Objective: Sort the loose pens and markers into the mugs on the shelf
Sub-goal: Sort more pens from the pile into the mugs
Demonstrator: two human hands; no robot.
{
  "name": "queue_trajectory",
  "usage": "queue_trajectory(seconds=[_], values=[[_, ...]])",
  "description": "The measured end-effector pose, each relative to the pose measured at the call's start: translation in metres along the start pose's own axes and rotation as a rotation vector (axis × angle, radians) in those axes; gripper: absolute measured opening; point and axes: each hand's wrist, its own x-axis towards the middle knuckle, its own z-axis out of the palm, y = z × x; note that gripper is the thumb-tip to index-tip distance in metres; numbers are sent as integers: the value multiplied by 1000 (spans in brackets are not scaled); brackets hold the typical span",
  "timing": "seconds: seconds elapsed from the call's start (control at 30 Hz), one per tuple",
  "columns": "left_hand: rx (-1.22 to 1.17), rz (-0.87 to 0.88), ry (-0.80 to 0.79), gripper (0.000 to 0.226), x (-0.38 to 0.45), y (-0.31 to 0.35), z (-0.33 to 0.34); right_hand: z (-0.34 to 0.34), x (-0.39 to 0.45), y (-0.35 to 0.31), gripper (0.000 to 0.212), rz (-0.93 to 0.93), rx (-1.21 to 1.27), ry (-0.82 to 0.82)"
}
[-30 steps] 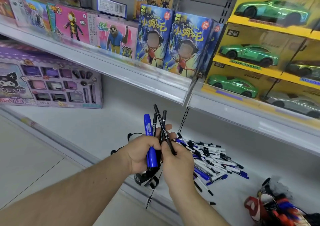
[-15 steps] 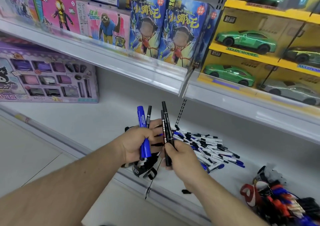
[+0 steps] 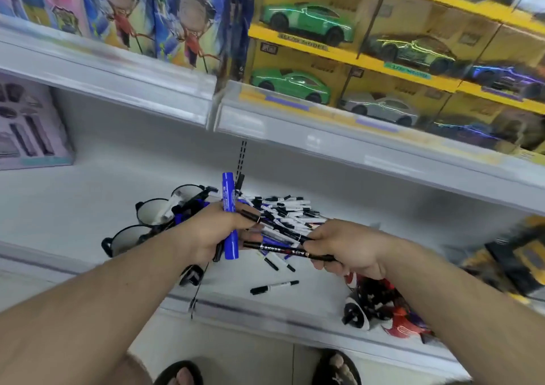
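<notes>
My left hand point(image 3: 211, 233) grips a thick blue marker point(image 3: 229, 216) upright, with a thin black pen beside it. My right hand point(image 3: 348, 247) holds two black pens point(image 3: 283, 247) that point left toward the left hand. Behind both hands a pile of loose pens and markers point(image 3: 290, 212) lies on the white shelf point(image 3: 88, 207). Left of my left hand stand three white mugs with black rims point(image 3: 153, 212); the rear ones hold some pens. One black-and-white pen point(image 3: 274, 286) lies alone near the shelf's front edge.
A red, black and white mug point(image 3: 383, 305) with pens stands under my right forearm. A purple toy box point(image 3: 26, 128) stands at the far left. An upper shelf with toy car boxes point(image 3: 309, 25) overhangs. A yellow and black object point(image 3: 519, 255) is at the right.
My right hand has pulled the black pens away to the right and tipped them from upright to nearly level. The view has swung down and right.
</notes>
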Motion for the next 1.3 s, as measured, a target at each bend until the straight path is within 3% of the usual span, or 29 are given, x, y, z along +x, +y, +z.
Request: queue_trajectory(seconds=[0.1, 0.2, 0.27, 0.43, 0.57, 0.67, 0.8, 0.9, 1.13, 1.3], values=[[-39, -66, -101, 27, 9, 4, 24, -20, -13, 18, 29, 79, 144, 73], [21, -79, -133, 16, 20, 6, 49, -38, -20, 31, 19, 129, 258, 194], [75, -80, -128, 10, 25, 4, 69, -47, -18, 40, 27, 120, 344, 277], [146, -30, -114, 8, 43, -4, 111, -63, -19, 51, 16, 86, 540, 489], [165, -12, -77, 6, 55, -8, 129, -79, -29, 69, 8, 44, 736, 566], [202, -15, -111, 7, 65, -15, 143, -89, -33, 85, 7, 66, 583, 632], [402, -65, -110, 12, 83, -30, 147, -114, -31, 119, 14, 80, 70, 815], [467, -93, -98, 15, 93, -34, 149, -132, -22, 147, 22, 140, -206, 847], [416, -158, -124, 33, 106, -33, 162, -139, 50, 205, 24, 285, -439, 694], [340, -211, -156, 33, 119, -40, 163, -121, 95, 224, 28, 285, -520, 550]])
